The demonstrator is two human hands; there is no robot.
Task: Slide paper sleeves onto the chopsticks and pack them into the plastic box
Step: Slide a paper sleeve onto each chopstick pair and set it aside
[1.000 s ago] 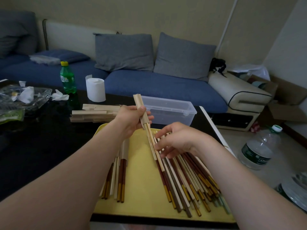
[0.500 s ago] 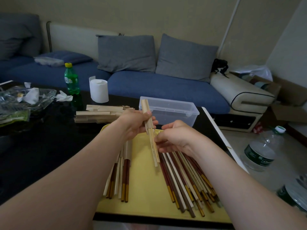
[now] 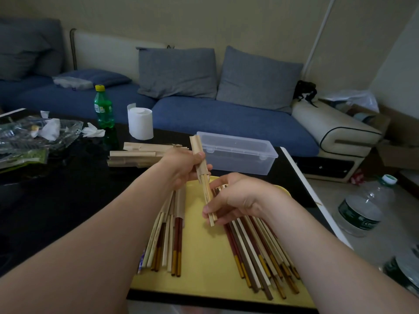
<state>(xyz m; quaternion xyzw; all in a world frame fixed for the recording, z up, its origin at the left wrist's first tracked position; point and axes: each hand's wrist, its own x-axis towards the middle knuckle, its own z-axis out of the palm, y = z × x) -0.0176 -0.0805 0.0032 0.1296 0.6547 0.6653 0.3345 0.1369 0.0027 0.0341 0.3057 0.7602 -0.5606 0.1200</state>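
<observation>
My left hand [image 3: 181,165] grips a tan paper sleeve [image 3: 198,150] held upright above the yellow tray [image 3: 204,257]. A pair of pale chopsticks [image 3: 209,200] pokes out of the sleeve's lower end, and my right hand [image 3: 235,198] pinches their lower part. Loose chopsticks [image 3: 256,252] with red, brown and gold ends lie fanned on the tray's right side. A smaller bunch of chopsticks [image 3: 167,243] lies on its left. The clear plastic box [image 3: 235,152] stands open behind the tray. A pile of paper sleeves [image 3: 136,155] lies left of the box.
On the black table stand a green bottle [image 3: 103,107], a toilet roll [image 3: 140,123] and a glass dish [image 3: 34,134] with tissues. A blue sofa [image 3: 226,118] runs behind. A water bottle [image 3: 362,207] stands on the floor to the right.
The pale chopstick pair came up off the tray pile. My right hand moved down along it while the sleeve stayed in my left hand.
</observation>
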